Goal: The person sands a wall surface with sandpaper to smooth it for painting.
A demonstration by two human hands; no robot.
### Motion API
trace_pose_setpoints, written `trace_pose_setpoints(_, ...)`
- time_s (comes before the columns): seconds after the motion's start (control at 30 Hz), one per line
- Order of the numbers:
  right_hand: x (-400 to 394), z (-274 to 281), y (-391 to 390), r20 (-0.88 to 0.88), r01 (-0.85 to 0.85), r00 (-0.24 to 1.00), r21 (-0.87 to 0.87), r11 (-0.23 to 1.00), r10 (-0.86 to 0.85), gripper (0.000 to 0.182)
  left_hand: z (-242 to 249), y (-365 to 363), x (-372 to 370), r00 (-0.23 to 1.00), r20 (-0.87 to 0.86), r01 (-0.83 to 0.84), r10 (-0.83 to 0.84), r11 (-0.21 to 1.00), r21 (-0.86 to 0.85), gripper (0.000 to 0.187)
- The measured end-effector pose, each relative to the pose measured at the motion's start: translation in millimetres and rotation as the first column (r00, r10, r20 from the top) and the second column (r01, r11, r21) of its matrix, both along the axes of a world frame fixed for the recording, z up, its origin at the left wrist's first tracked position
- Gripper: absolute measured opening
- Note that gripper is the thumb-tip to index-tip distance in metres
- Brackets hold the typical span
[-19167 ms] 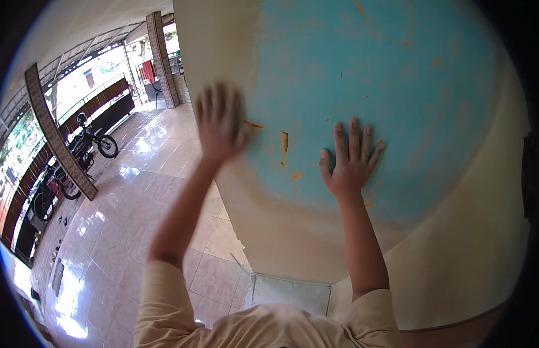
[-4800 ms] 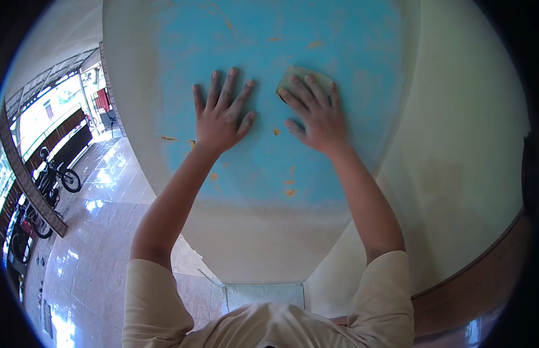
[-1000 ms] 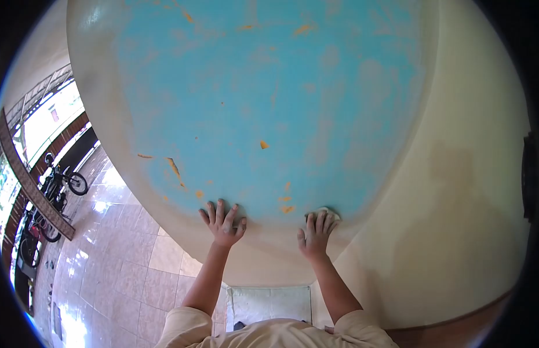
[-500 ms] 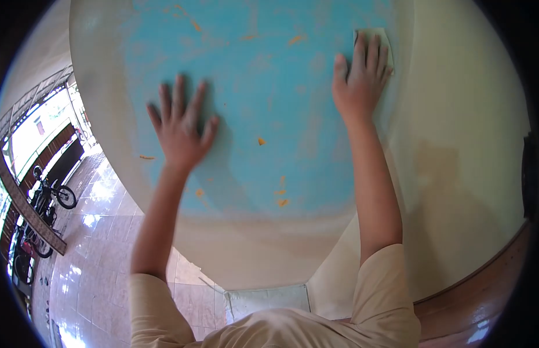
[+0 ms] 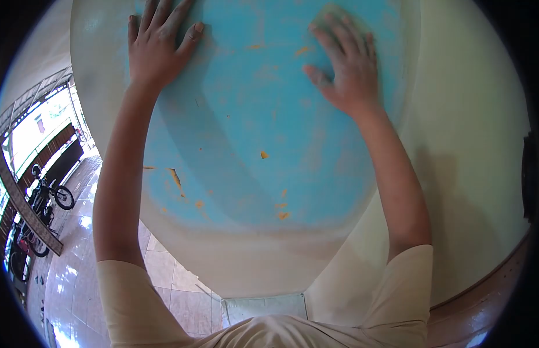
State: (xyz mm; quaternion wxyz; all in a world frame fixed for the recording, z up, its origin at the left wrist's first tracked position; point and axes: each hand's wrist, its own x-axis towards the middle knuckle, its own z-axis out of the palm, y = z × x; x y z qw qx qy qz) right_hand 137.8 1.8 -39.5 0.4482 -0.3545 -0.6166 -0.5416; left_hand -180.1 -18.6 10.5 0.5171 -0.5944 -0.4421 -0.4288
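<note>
A wall panel with a worn turquoise patch fills the middle of the view, its blue paint scuffed and marked by several small orange chips. My left hand lies open and flat on it at the upper left, fingers spread, holding nothing. At the upper right my right hand presses a pale sheet of sandpaper against the blue surface. The fingers lie stretched over the sheet and cover most of it; hand and sheet are blurred by motion.
A cream wall adjoins on the right. Shiny floor tiles and parked motorcycles show at the left beyond the wall's edge. Below the patch, near my body, is a pale grey flat surface.
My left hand has moved up and to the left along the wall. My right hand has shifted slightly left with the sandpaper, its fingers tilting leftward.
</note>
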Motion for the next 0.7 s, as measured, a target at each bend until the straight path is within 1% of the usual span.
trace_pose_setpoints(0.03, 9, 2, 5, 0.145, -0.027, 0.989, 0.059, 0.998, 0.018, 0.057, 0, 0, 0, 1.0, 0.006, 0.002, -0.002, 1.0, 0.008, 0.064)
trace_pose_setpoints(0.07, 25, 19, 8, 0.222, -0.077, 0.974, 0.113, 0.991, 0.05, 0.056, -1, -1, 0, 1.0, 0.0, 0.002, -0.002, 1.0, 0.005, 0.064)
trace_pose_setpoints(0.1, 40, 36, 21, 0.222, -0.076, 0.974, 0.12, 0.99, 0.048, 0.056, -1, -3, 0, 1.0, -0.008, 0.001, -0.001, 1.0, -0.003, 0.065)
trace_pose_setpoints(0.13, 54, 55, 37, 0.096, -0.108, 0.992, 0.237, 0.966, 0.087, 0.056, 0, -4, 0, 1.0, -0.009, 0.001, -0.001, 1.0, 0.006, 0.065)
trace_pose_setpoints(0.17, 39, 66, 20, -0.025, -0.123, 0.99, 0.35, 0.928, 0.141, 0.056, 0, -5, 0, 1.0, -0.007, 0.004, -0.004, 1.0, -0.006, 0.065)
trace_pose_setpoints(0.2, 23, 58, 3, -0.3, -0.147, 0.944, -0.001, 0.989, 0.14, 0.059, -1, -5, 0, 1.0, -0.003, 0.007, -0.007, 1.0, -0.022, 0.065)
trace_pose_setpoints(0.23, 3, 48, -6, -0.298, -0.147, 0.944, 0.002, 0.989, 0.141, 0.059, -2, -6, 1, 1.0, -0.001, 0.007, -0.007, 1.0, -0.019, 0.065)
trace_pose_setpoints(0.27, -12, 42, -11, -0.073, -0.174, 0.982, -0.018, 0.985, 0.172, 0.058, -1, -7, 3, 1.0, 0.007, 0.002, -0.001, 1.0, -0.028, 0.065)
trace_pose_setpoints(0.3, -17, 41, -12, 0.156, -0.195, 0.967, -0.044, 0.98, 0.2, 0.056, -1, -8, 3, 1.0, 0.016, -0.004, 0.005, 0.999, -0.036, 0.065)
trace_pose_setpoints(0.33, -17, 42, -10, 0.16, -0.195, 0.967, -0.037, 0.98, 0.198, 0.056, 0, -8, 2, 1.0, 0.018, -0.004, 0.004, 1.0, -0.028, 0.065)
trace_pose_setpoints(0.4, -15, 41, -2, 0.396, -0.12, 0.899, -0.182, 0.976, 0.185, 0.054, -1, -7, 1, 1.0, 0.02, 0.002, -0.001, 0.999, -0.038, 0.065)
trace_pose_setpoints(0.43, -10, 47, -4, 0.393, -0.118, 0.901, -0.186, 0.975, 0.184, 0.054, -2, -5, 1, 1.0, 0.016, 0.005, -0.004, 0.999, -0.044, 0.065)
trace_pose_setpoints(0.47, -5, 62, -7, 0.218, -0.149, 0.962, -0.074, 0.986, 0.162, 0.054, -1, -4, 0, 1.0, 0.016, -0.009, 0.009, 1.0, -0.029, 0.065)
trace_pose_setpoints(0.5, -2, 72, -7, 0.037, -0.158, 0.987, 0.042, 0.987, 0.157, 0.053, -2, -3, -1, 1.0, 0.018, -0.022, 0.023, 1.0, -0.016, 0.065)
trace_pose_setpoints(0.53, -7, 73, -6, -0.028, -0.225, 0.973, 0.064, 0.972, 0.227, 0.057, -3, -4, 0, 0.999, 0.025, -0.024, 0.024, 0.999, -0.021, 0.065)
trace_pose_setpoints(0.57, -12, 69, -5, -0.025, -0.229, 0.973, 0.062, 0.972, 0.23, 0.057, -2, -6, 1, 1.0, 0.025, -0.009, 0.009, 1.0, -0.016, 0.066)
trace_pose_setpoints(0.63, -28, 50, -8, 0.231, -0.217, 0.945, -0.082, 0.973, 0.23, 0.06, -3, -6, 2, 1.0, 0.022, 0.008, -0.008, 1.0, -0.012, 0.066)
trace_pose_setpoints(0.67, -34, 36, -7, 0.367, -0.215, 0.893, -0.155, 0.964, 0.258, 0.061, -2, -6, 2, 1.0, 0.016, 0.01, -0.009, 1.0, -0.016, 0.066)
trace_pose_setpoints(0.7, -30, 42, -7, 0.372, -0.218, 0.891, -0.152, 0.964, 0.26, 0.061, -1, -5, 1, 1.0, 0.013, 0.009, -0.009, 1.0, -0.019, 0.066)
